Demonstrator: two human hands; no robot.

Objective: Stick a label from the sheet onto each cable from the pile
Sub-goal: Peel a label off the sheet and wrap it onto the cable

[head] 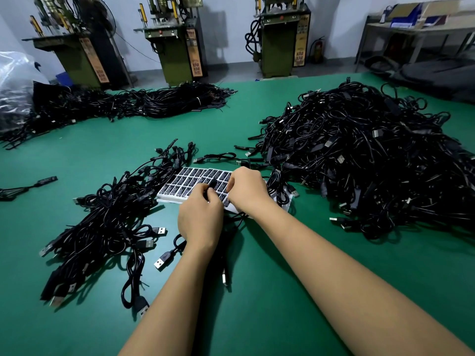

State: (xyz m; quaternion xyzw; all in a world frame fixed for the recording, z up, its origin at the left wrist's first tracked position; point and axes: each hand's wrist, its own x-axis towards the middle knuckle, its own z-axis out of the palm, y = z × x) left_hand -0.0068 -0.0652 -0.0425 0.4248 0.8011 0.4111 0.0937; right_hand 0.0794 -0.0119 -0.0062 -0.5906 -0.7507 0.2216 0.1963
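A white label sheet (191, 182) with rows of black labels lies on the green table (257, 291) in the middle. My left hand (200, 217) grips the black end piece of a cable (212, 182) just above the sheet. My right hand (246, 190) hovers over the sheet's right part with its fingers curled down, pinching at that same end piece or at a label; which one is hidden. The cable's lead trails down under my left wrist to a USB plug (224, 277). A large tangled cable pile (365, 155) fills the right side.
A smaller heap of black cables (108, 222) lies left of the sheet. More bundled cables (123, 104) stretch along the far left, beside a clear plastic bag (15, 83). Green machines (177, 47) stand past the table's far edge. A lone cable (28, 185) lies at the left edge.
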